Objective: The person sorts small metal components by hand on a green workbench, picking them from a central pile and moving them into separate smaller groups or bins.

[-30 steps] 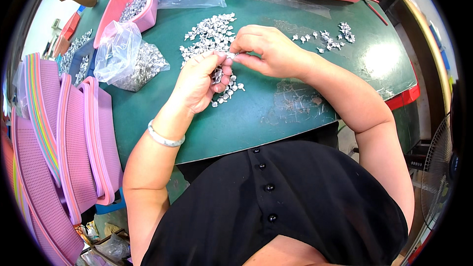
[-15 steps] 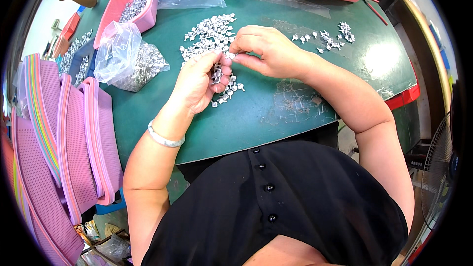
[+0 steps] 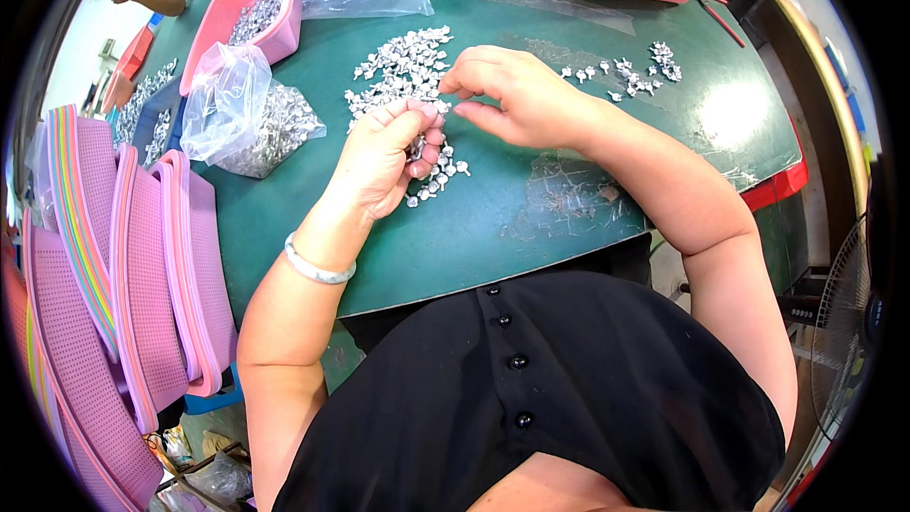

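Since the earlier frames your right hand (image 3: pixel 517 100) has lifted a little away from your left hand (image 3: pixel 393 156); a second ago the two sets of fingertips were pressed together over the parts, and now there is a small gap between them, the right fingers pinched near each other over the edge of the big heap; whether they hold a piece, I cannot tell. Your left hand has hardly shifted; it is curled shut, thumb against bent fingers, on a small silver metal part (image 3: pixel 417 146) that shows only as a glint between them.

Just under and beside that hand lies a short trail of finished-looking pieces (image 3: pixel 438 175) on the green table (image 3: pixel 531 228); the main heap of silver parts (image 3: pixel 403 71) sits just beyond your fingertips, and a smaller scatter (image 3: pixel 630 76) lies well off to the right.

As I judge it, these pieces are light, hard and stiff; being smooth metal, they will likely slip and roll if you squeeze on a rounded face; take each one by its broader head between thumb and forefinger pads, stem pointing free; a gentle pinch should do, since they look unlikely to bend or break. They may tangle in the heap; tease one out from the edge rather than digging in.

To your left, a clear plastic bag (image 3: pixel 237 109) of more parts lies open, near a pink tray (image 3: pixel 275 0).
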Available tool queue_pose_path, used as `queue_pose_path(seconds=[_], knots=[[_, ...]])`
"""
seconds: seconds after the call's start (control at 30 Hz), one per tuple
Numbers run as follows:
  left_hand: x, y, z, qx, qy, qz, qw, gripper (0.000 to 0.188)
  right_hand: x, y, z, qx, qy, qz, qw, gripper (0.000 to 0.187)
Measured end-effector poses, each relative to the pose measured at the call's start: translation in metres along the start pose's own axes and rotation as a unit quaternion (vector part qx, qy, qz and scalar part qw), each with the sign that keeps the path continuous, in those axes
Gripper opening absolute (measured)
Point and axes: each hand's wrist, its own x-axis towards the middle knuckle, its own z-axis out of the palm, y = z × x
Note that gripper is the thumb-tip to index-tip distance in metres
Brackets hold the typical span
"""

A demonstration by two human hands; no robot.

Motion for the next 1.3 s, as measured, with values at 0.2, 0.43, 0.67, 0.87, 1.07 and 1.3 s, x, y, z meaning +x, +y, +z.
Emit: queue_pose_path(seconds=[0.2, 0.43, 0.67, 0.87, 1.07, 1.3], knots=[[-0.0004, -0.0008, 0.0022, 0.014, 0.001, 0.02, 1.0, 0.008, -0.001, 0.0061, 0.0005, 0.038, -0.018, 0.03, 0.999, 0.019], [0.0004, -0.0028, 0.0009, 0.029, 0.002, 0.043, 0.999, 0.006, -0.0009, 0.0019, -0.0009, 0.083, -0.038, 0.027, 0.995, 0.018], [0.0008, -0.0024, 0.0017, 0.009, 0.009, 0.042, 0.999, 0.014, -0.0009, 0.0063, 0.0034, 0.039, -0.011, -0.01, 0.999, 0.015], [-0.0005, 0.0003, 0.0034, -0.018, 0.006, 0.041, 0.999, 0.017, -0.0008, 0.0061, 0.0039, 0.04, -0.003, -0.013, 0.999, 0.016], [-0.0008, -0.0005, 0.0042, -0.011, 0.001, 0.045, 0.999, 0.015, -0.0015, 0.0056, 0.0038, 0.038, -0.001, -0.017, 0.999, 0.016], [0.0, 0.0013, -0.0017, -0.057, -0.014, 0.011, 0.998, 0.009, 0.0003, 0.0023, 0.004, 0.042, -0.018, -0.012, 0.999, 0.02]])
